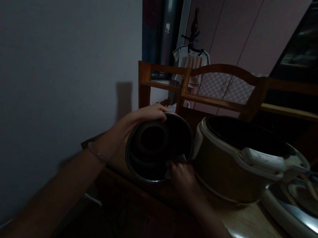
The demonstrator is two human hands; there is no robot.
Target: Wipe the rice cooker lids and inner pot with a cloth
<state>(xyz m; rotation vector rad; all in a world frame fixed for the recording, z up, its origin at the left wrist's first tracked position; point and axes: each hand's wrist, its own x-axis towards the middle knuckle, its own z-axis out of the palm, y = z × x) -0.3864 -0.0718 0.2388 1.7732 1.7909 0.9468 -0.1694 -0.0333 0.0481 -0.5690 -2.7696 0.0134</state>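
Observation:
A dark, round inner pot [171,137] is tilted on its side, its open mouth toward me. My left hand [152,113] is closed over the pot's upper left rim, with the thumb inside the edge. At the lower right of the mouth, my right hand [182,172] is closed around a thin pale cloth or tissue [169,173], which touches the pot by its rim. Dim light hides the pot's inside and some of my right fingers. Just to the right stands the rice cooker body [223,173], its top uncovered and its white handle facing me.
A cooker lid [305,214] lies at the right on the pale tabletop [245,232]. Behind runs a wooden rail with a shelf [217,102]. A white wall [50,54] borders the left side. Clothes [192,61] hang on a stand before a pink wardrobe [233,29].

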